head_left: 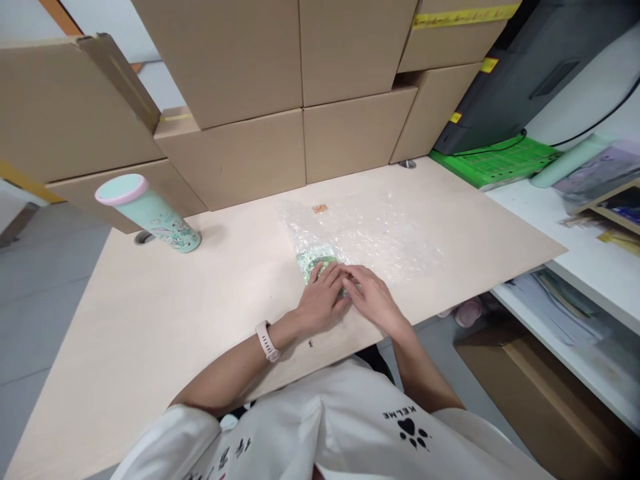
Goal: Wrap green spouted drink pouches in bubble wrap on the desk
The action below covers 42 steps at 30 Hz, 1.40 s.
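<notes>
A sheet of clear bubble wrap (375,230) lies on the pale wooden table (175,300). A small green item (315,258) sits under the sheet's near left corner, partly wrapped. My left hand (323,297), with a white watch on the wrist, lies on the green item with fingers pressed together over it. My right hand (373,293) rests beside it, fingers curled down onto the bubble wrap's near edge. Both hands touch each other above the wrapped item.
A mint tumbler with a pink lid (150,213) stands at the table's left. Stacked cardboard boxes (260,80) line the back. A small orange scrap (320,208) lies on the wrap. A green mat (493,163) and a white shelf unit (590,267) are at the right.
</notes>
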Available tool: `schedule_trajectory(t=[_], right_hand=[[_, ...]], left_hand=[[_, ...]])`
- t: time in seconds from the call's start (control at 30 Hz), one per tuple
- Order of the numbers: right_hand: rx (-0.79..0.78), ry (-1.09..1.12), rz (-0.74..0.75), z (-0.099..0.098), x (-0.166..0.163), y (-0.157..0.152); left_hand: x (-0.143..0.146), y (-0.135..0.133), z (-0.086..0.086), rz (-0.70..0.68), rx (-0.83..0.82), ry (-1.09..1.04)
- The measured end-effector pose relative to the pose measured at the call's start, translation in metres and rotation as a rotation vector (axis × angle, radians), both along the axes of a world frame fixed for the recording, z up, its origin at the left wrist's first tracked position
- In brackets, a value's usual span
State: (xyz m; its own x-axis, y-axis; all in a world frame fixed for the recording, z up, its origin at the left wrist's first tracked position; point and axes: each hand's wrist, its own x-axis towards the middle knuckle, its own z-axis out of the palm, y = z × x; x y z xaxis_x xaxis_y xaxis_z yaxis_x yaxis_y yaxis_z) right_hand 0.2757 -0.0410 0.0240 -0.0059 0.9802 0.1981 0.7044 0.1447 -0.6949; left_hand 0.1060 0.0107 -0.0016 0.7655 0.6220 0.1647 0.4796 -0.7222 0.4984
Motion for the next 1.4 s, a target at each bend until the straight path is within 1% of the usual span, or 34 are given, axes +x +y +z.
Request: schedule_trajectory(t=[0.03,0.07,0.13,0.2,0.23,0.3,0.37,0.43,0.47,0.5,0.57,0.6,0.67,0.73,0.8,0.83,0.9,0.97,1.1,1.2,1.23,1.3,1.4], right_hand=[[-0.007,-0.027,0.003,-0.003,-0.005,0.002],[-0.012,-0.055,0.001,-0.006,-0.008,0.005],[-0.018,-0.09,0.008,-0.011,-0.011,0.008],[-0.017,-0.099,0.051,-0.012,-0.011,0.011],[-0.014,-0.095,0.081,-0.012,-0.011,0.011],[-0.014,-0.075,0.154,-0.011,-0.013,0.012],[-0.035,-0.053,0.238,-0.009,-0.019,0.011],[-0.066,-0.023,0.316,-0.007,-0.026,0.01],[-0.082,-0.002,0.352,-0.006,-0.03,0.009],[-0.097,0.023,0.384,-0.005,-0.035,0.008],[-0.122,0.086,0.432,-0.004,-0.043,0.006],[-0.138,0.127,0.454,-0.003,-0.047,0.005],[-0.187,0.238,0.489,0.0,-0.053,0.005],[-0.261,0.382,0.504,0.001,-0.056,0.005],[-0.315,0.501,0.47,0.0,-0.056,0.007],[-0.326,0.525,0.439,-0.001,-0.054,0.008],[-0.314,0.486,0.363,-0.004,-0.049,0.009],[-0.28,0.374,0.303,-0.006,-0.043,0.01],[-0.221,0.075,0.179,-0.004,-0.034,0.009],[-0.228,-0.221,0.041,-0.003,-0.029,0.004],[-0.229,-0.283,0.016,-0.003,-0.026,0.002],[-0.22,-0.306,0.015,-0.004,-0.019,-0.003],[-0.174,-0.169,0.055,-0.006,-0.006,-0.013]], left_hand=[[-0.004,0.001,0.001,0.003,-0.071,-0.061],[-0.009,0.001,0.002,0.034,-0.141,-0.137],[-0.02,-0.001,0.003,0.194,-0.257,-0.315],[-0.033,-0.006,0.003,0.397,-0.38,-0.506],[-0.039,-0.008,0.003,0.475,-0.462,-0.6],[-0.053,-0.012,0.005,0.571,-0.649,-0.757],[-0.068,-0.015,0.007,0.633,-0.796,-0.82],[-0.083,-0.019,0.011,0.696,-0.853,-0.806],[-0.09,-0.022,0.013,0.726,-0.848,-0.813],[-0.096,-0.026,0.016,0.755,-0.814,-0.829],[-0.101,-0.035,0.022,0.784,-0.673,-0.896],[-0.102,-0.041,0.025,0.767,-0.588,-0.928],[-0.098,-0.051,0.031,0.648,-0.458,-0.932],[-0.092,-0.058,0.035,0.47,-0.387,-0.822],[-0.084,-0.06,0.035,0.313,-0.301,-0.648],[-0.081,-0.059,0.033,0.247,-0.239,-0.56],[-0.074,-0.053,0.025,0.135,-0.104,-0.426],[-0.066,-0.045,0.014,0.048,0.0,-0.349],[-0.051,-0.032,-0.002,-0.014,0.131,-0.228],[-0.045,-0.029,-0.008,-0.026,0.163,-0.166],[-0.043,-0.028,-0.009,-0.027,0.167,-0.151],[-0.04,-0.028,-0.011,-0.021,0.165,-0.118],[-0.033,-0.027,-0.012,-0.01,0.147,-0.044]])
